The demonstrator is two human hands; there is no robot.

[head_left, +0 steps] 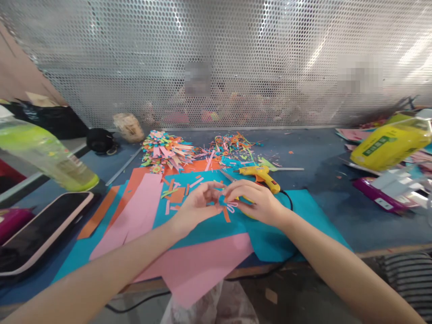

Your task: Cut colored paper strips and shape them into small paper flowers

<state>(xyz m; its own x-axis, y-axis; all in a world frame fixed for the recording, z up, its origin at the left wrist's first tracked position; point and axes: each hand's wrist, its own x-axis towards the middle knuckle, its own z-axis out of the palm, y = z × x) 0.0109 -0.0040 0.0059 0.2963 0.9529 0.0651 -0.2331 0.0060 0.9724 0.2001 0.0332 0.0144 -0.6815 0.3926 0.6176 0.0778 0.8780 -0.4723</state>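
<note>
My left hand (199, 202) and my right hand (258, 201) meet above the blue paper sheets (209, 234). Between their fingertips is a small paper piece (222, 200), blue with thin pink loops (231, 206) standing out toward me like petals. Both hands are closed in a pinch on it. Just beyond my right hand lies a yellow glue gun (258, 172) with a black cord. A metal blade (227, 175) points out from behind my fingers, and the rest of that tool is mostly hidden. Short cut paper strips (177, 194) in orange, pink and green lie left of my hands.
Pink sheets (199, 265) overhang the front edge. Behind are a colourful paper-strip bundle (162, 150) and scraps (234, 144). A phone (47, 229) and green bottle (57, 153) lie left; a yellow bottle (388, 141) and purple box (381, 195) lie right. Perforated metal (216, 45) rises behind.
</note>
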